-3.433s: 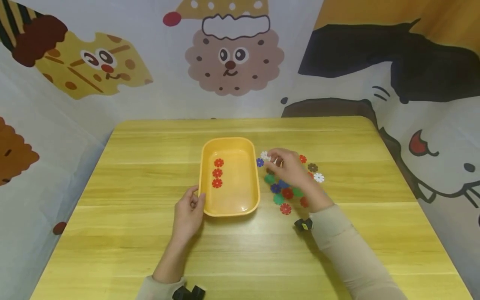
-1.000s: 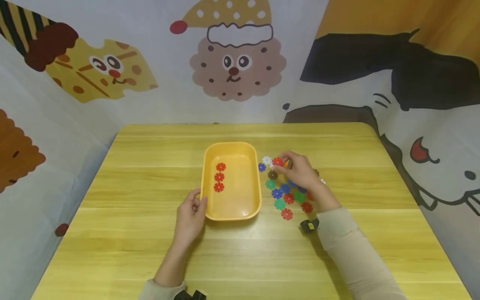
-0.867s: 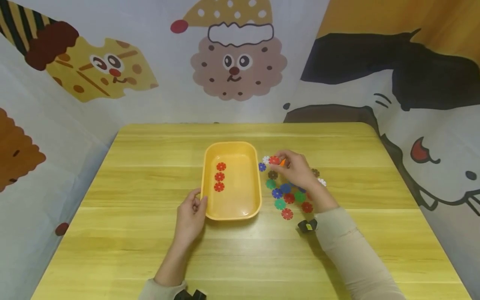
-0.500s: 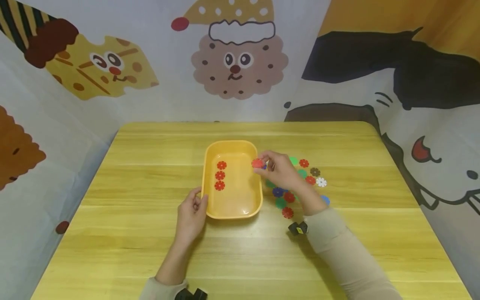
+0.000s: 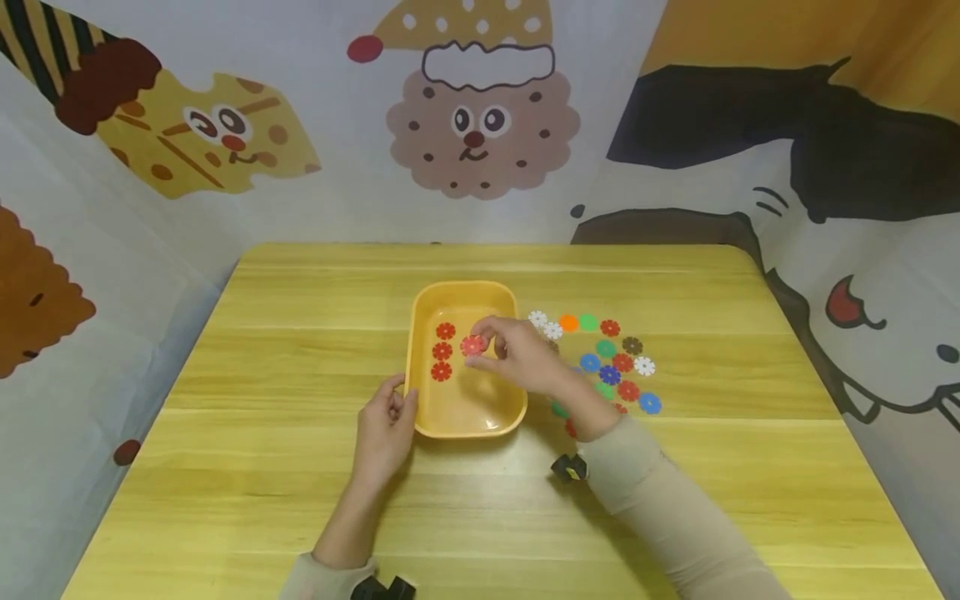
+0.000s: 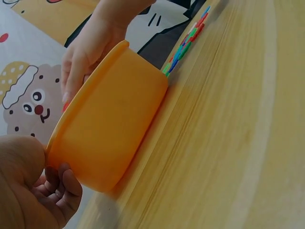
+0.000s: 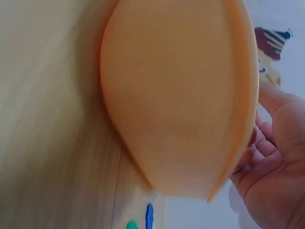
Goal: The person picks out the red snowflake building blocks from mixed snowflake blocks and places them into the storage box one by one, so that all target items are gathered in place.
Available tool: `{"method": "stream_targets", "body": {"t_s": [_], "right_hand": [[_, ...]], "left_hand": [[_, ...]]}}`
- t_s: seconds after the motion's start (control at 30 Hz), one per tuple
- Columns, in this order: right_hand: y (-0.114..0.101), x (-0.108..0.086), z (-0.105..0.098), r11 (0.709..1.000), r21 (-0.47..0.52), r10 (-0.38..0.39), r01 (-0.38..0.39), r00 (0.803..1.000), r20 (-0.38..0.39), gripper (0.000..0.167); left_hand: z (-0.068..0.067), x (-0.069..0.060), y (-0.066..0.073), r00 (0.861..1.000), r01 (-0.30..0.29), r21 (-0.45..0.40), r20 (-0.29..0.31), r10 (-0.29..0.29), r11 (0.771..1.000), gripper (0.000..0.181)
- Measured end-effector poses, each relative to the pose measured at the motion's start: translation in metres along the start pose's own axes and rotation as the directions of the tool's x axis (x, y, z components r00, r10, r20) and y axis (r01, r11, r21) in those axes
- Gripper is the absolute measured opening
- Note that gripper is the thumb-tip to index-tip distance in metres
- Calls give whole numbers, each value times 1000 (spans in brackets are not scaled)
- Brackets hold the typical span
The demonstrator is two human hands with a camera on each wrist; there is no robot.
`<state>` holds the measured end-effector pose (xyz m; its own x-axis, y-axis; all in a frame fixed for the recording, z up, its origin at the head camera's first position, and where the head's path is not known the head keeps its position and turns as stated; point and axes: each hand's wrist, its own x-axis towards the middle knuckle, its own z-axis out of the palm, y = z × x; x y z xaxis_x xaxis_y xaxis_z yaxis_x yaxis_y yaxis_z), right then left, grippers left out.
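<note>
A yellow plastic tray (image 5: 465, 429) stands on the table, with three red snowflake discs (image 5: 442, 351) in a column on the left of its floor. My left hand (image 5: 382, 433) grips the tray's left rim near the front corner; in the left wrist view the thumb lies at the rim and curled fingers (image 6: 66, 191) sit against the outer wall. Over the inside of the tray, my right hand (image 5: 517, 354) pinches another red snowflake disc (image 5: 472, 346) between thumb and fingers, right of the column. The tray's wall (image 7: 176, 95) hides that disc almost wholly in the right wrist view.
Right of the tray lie several loose snowflake discs in white, orange, green, brown, blue and red, such as a light blue disc (image 5: 650, 403). My right forearm covers some of them. A cartoon-printed cloth (image 5: 480, 217) hangs behind the wooden table (image 5: 300, 333).
My right hand has picked a red disc from the loose ones and carried it left, over the tray's right rim to the inside. The left hand keeps its grip on the tray.
</note>
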<state>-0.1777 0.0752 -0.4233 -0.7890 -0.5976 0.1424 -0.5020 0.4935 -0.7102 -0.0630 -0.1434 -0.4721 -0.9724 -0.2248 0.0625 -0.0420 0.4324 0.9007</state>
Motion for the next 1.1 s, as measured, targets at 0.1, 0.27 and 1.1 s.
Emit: {"method": "stream_targets", "body": {"t_s": [0.1,0.27,1.1], "right_hand": [[-8,6,9,1000,0,3,-3,998,58,40],[-13,15,29,999,-48,23,-15,984,175,32],[14,-4,-2,988,-107,-110,107,994,-20,31]], "left_hand": [[0,0,0,1000,-18,15,-8,18,1000,36],[0,0,0,1000,-14,12,-6,15,1000,36],[0,0,-1,999,43,5,16,-43,999,39]]}}
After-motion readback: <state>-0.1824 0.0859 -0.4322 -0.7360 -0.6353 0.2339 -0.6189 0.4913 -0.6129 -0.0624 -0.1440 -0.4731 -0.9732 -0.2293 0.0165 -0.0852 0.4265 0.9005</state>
